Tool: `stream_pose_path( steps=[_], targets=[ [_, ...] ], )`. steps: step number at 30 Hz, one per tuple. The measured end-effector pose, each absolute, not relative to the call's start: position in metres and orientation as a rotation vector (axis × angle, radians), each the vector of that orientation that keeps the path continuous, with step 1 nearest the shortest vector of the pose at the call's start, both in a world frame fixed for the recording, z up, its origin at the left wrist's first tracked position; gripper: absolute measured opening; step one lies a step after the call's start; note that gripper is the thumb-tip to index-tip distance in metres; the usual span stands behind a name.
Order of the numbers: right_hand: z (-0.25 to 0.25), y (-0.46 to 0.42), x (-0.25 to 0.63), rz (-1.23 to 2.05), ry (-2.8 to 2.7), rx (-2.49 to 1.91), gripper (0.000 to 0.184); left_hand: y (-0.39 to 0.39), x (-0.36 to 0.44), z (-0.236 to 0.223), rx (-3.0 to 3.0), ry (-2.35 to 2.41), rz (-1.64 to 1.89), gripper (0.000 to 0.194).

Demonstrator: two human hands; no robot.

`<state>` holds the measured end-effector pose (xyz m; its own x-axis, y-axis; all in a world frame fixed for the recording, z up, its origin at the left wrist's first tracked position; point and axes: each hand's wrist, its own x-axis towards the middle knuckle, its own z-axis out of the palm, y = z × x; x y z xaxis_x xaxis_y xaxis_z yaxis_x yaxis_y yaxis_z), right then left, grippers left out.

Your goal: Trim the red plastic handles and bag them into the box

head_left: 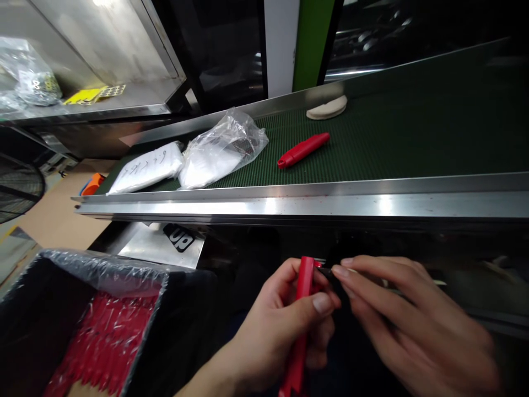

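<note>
My left hand (285, 314) is closed around a long, narrow red plastic piece (305, 278), which stands tilted with its upper end showing above the fingers. Close to that end, my right hand (405, 314) pinches a small, thin dark piece (326, 271) between thumb and fingers. The dark piece's tip meets the side of the red piece; its exact kind is too small to tell. Beyond both hands, another red plastic piece (303, 150) lies on the green conveyor belt (384, 143).
A clear plastic bag (225, 149), a white packet with handwriting (146, 167) and a pale half-round pad (327, 108) rest on the belt. The belt's metal rail (322, 204) runs across. At lower left stands a lined bin (165, 298) with several red pieces. A fan (19, 179) is far left.
</note>
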<state>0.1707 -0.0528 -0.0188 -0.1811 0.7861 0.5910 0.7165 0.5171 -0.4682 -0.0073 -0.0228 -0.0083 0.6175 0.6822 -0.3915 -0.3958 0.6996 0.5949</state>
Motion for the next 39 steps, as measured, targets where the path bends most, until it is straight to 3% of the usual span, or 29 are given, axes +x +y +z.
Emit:
stream_pose_path(
  steps=[17, 24, 29, 32, 36, 39],
  targets=[
    [-0.024, -0.053, 0.172, 0.073, -1.973, -1.220, 0.040, -0.027, -0.006, -0.011, 0.311, 0.397, 0.670, 0.019],
    [-0.023, -0.052, 0.171, 0.014, -1.993, -1.182, 0.034, -0.025, -0.010, -0.016, 0.223, 0.288, 0.592, 0.025],
    [-0.025, -0.053, 0.173, -0.084, -2.066, -1.163, 0.035, -0.030, -0.011, -0.021, 0.205, 0.258, 0.518, 0.044],
    [-0.029, -0.056, 0.174, -0.112, -2.089, -1.190, 0.036, -0.034, -0.009, -0.022, 0.146, 0.314, 0.575, 0.038],
    [-0.026, -0.058, 0.180, -0.126, -1.944, -1.260, 0.052, -0.040, -0.010, -0.032, 0.096, 0.381, 0.403, 0.050],
    [-0.022, -0.055, 0.188, -0.197, -1.668, -1.388, 0.066, -0.044, -0.014, -0.040, -0.003, 0.503, 0.349, 0.044]
  ],
)
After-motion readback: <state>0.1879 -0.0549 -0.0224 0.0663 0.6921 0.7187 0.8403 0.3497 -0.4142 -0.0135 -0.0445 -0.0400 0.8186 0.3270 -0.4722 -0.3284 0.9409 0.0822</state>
